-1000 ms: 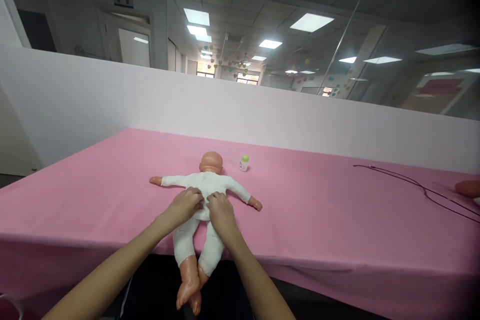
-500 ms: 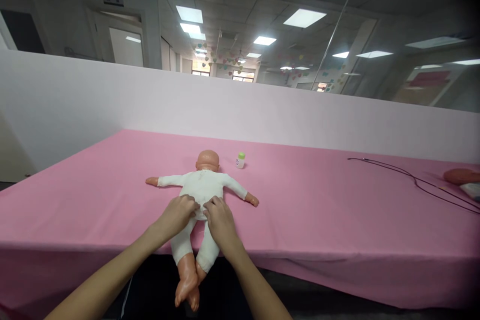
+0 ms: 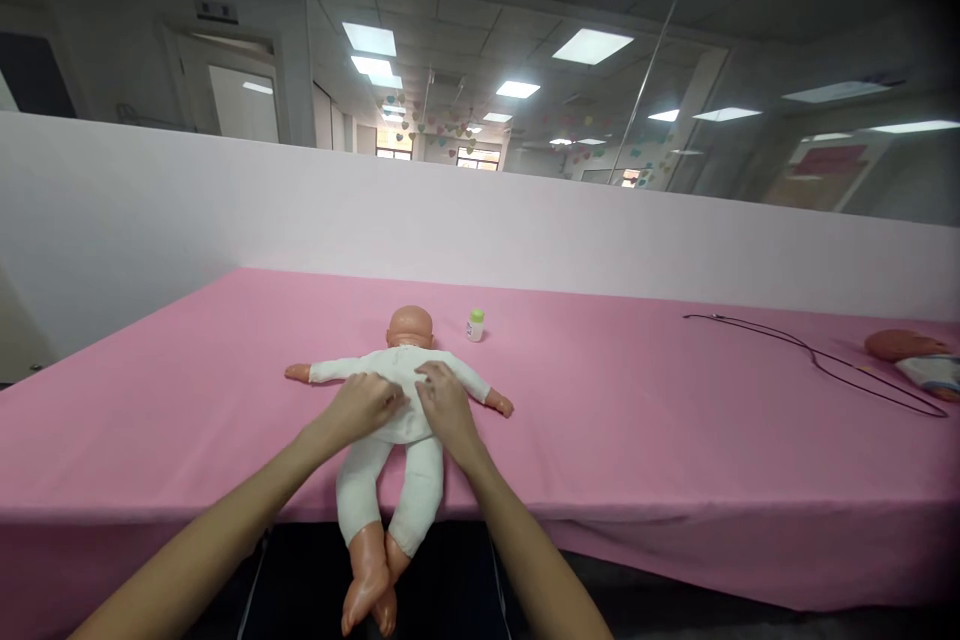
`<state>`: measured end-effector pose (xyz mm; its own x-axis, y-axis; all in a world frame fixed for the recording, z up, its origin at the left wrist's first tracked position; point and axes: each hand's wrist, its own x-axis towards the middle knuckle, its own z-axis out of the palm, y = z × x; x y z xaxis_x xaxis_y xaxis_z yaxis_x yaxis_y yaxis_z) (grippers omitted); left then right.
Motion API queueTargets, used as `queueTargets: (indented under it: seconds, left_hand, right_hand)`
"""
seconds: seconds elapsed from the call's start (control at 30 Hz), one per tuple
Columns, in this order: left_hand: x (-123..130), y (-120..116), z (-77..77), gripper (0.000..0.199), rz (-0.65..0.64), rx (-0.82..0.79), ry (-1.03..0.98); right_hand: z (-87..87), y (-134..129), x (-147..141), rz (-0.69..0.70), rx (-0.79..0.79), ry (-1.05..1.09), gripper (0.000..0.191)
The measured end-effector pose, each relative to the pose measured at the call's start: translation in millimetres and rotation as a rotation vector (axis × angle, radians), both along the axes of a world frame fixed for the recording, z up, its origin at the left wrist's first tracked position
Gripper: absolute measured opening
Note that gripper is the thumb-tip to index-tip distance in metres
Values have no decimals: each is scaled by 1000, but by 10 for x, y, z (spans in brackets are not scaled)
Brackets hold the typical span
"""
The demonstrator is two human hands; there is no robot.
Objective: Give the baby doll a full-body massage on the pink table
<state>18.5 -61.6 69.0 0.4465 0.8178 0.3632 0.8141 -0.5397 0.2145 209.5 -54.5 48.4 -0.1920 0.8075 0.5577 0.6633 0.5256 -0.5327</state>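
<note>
A baby doll [image 3: 409, 360] in a white suit lies face down on the pink-covered table, arms spread, its crossed feet hanging over the front edge. My left hand [image 3: 366, 402] is on the left side of its back, fingers curled. On the right side of the back is my right hand [image 3: 444, 398], fingers bent and slightly higher up. Whether either hand grips the cloth or skims over it is too small to tell. A small bottle [image 3: 475, 326] with a green cap stands right of the doll's head.
A thin black cord [image 3: 814, 350] lies looped on the right of the pink table cover [image 3: 600, 400]. Another doll [image 3: 911, 355] rests at the far right edge. A low white partition [image 3: 525, 230] runs behind the table, with glass above it.
Both hands have moved up the doll's back, from its lower part towards the middle. The view has shifted slightly, and more of the second doll shows at the right.
</note>
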Motion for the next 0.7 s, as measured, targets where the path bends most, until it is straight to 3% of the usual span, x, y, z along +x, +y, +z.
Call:
queueTargets:
  seconds: [0.07,0.13,0.33,0.47,0.7]
  left_hand:
    - [-23,218,72,32,93,70,-87]
    - [10,423,44,30,143,117,-133]
    - [155,775,-255,21,247,-5,-25]
    - [200,803,-298,23,305,37,45]
    - [150,537,-316,35,220,171,43]
  right_hand:
    - [80,193,-20,-78,-13,-95,39]
    - [115,344,-77,-163,-51,-236,42]
    - [-11,528,-214,-267,-114,-373,29]
    - [-24,549,-225,-286,-141,-447,32]
    - [18,290,-260,-264,-99,-511,31]
